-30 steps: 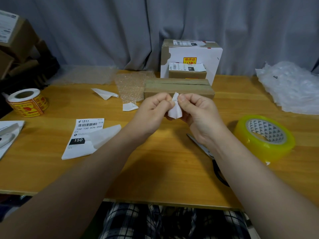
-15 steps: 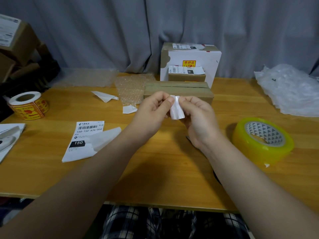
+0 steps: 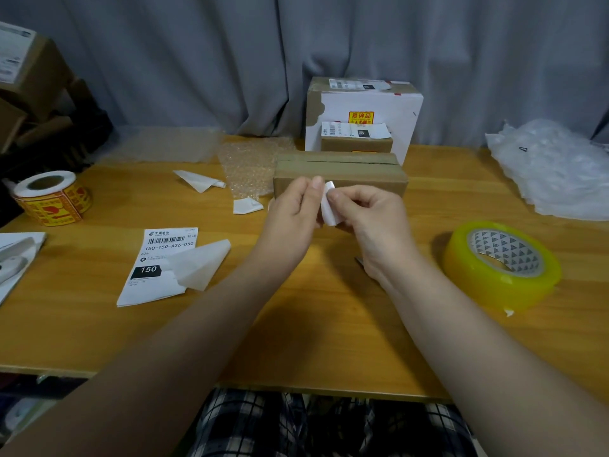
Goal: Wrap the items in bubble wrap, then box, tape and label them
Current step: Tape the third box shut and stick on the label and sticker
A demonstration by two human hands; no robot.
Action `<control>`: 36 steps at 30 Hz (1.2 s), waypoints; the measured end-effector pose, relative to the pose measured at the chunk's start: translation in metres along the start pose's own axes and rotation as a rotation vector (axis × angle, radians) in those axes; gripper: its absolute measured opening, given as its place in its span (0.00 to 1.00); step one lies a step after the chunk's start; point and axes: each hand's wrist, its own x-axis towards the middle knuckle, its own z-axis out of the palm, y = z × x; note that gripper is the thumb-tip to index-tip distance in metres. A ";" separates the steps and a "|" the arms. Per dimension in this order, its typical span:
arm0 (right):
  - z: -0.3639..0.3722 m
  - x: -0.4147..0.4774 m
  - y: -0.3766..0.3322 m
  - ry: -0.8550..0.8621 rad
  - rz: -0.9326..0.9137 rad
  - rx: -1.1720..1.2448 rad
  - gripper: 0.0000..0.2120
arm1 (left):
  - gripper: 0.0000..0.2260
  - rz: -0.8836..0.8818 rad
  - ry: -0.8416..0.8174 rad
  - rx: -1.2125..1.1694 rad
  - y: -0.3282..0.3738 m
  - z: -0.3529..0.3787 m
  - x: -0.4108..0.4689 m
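Note:
My left hand [image 3: 294,212] and my right hand [image 3: 370,222] pinch a small white sticker [image 3: 329,209] between their fingertips, held upright above the wooden table [image 3: 313,324]. Right behind the hands lies a flat brown cardboard box [image 3: 342,171], closed, with a tape seam along its top. A white shipping label [image 3: 158,265] with a barcode and "150" lies on the table to the left, a loose backing paper [image 3: 201,263] overlapping it. A roll of yellow packing tape [image 3: 502,263] sits to the right.
A roll of yellow warning stickers [image 3: 51,196] stands far left. Bubble wrap [image 3: 253,163] and paper scraps [image 3: 201,181] lie behind the left hand. A white box [image 3: 364,110] with a small labelled box [image 3: 357,138] stands at the back. Plastic wrap [image 3: 553,169] is heaped right. A scissors tip [image 3: 359,260] shows under my right wrist.
Both hands have stayed together on the sticker, shifting slightly up and toward the brown box. The sticker now stands more upright between the fingertips.

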 end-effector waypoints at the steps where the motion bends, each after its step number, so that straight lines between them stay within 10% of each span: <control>1: 0.001 0.000 0.000 0.022 0.010 0.008 0.04 | 0.14 -0.024 -0.012 -0.009 0.000 0.002 0.000; 19: 0.003 0.010 -0.012 0.166 0.389 0.411 0.04 | 0.11 -0.169 -0.039 -0.232 -0.001 0.005 0.014; 36: -0.001 0.015 -0.014 0.295 0.353 0.368 0.06 | 0.13 -0.303 0.065 -0.112 -0.020 -0.008 0.025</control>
